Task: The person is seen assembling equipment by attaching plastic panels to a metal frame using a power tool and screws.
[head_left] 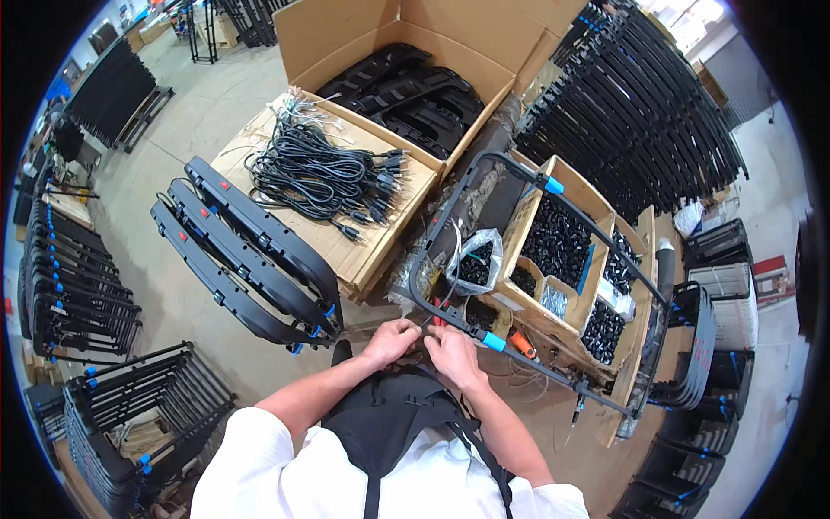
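My left hand (393, 340) and my right hand (454, 353) are close together in front of my chest, fingers pinched. Something thin and dark shows between the fingertips, too small to name. Just beyond my right hand is a red-handled tool (440, 313), partly hidden. The black tubular frame (471, 326), with blue bands on its bars, lies over the parts boxes, its near left corner beside my hands. A white wire (456, 246) hangs by that frame's left bar toward my hands.
Wooden bins (553, 246) of small black parts stand right, near an orange tool (522, 343). Coiled black cables (320, 173) lie on a cardboard box ahead, before an open carton (346, 35) of black panels. Black curved parts (251, 251) stand left; stacked frames surround me.
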`<state>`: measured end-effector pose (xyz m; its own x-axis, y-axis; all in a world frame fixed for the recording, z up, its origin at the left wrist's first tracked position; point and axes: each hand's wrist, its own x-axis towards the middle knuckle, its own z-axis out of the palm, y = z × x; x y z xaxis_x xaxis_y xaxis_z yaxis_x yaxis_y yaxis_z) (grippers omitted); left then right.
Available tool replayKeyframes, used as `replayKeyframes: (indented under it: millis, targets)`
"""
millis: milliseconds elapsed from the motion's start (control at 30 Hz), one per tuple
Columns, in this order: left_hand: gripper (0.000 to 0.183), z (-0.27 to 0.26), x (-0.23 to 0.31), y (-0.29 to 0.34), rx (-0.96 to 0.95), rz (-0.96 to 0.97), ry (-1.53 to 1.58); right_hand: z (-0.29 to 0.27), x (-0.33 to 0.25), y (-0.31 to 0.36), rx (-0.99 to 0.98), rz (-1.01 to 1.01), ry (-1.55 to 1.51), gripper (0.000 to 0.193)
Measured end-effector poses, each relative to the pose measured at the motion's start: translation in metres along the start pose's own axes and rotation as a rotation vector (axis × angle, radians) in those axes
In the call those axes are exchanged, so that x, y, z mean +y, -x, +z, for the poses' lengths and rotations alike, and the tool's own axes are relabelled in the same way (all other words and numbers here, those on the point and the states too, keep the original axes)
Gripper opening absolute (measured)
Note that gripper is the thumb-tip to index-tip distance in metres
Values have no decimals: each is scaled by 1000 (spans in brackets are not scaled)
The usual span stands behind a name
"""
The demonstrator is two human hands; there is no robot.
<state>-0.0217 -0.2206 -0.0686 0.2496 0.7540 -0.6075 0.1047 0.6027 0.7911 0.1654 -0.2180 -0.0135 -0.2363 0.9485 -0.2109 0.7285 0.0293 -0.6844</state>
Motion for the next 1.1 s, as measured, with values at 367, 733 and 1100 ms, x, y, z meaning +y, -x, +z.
replayKeyframes:
  millis: [367, 733, 1100]
  targets:
    - [29, -3, -10, 13, 52, 205, -21, -22, -36, -56, -408, -423, 648, 19]
    - [26, -20, -1, 11, 5, 247, -58, -38, -29, -51, -254, -555, 406, 15]
    - [24, -30, -2, 4, -211, 92, 116, -32, -22, -56, -172, -620, 163, 17]
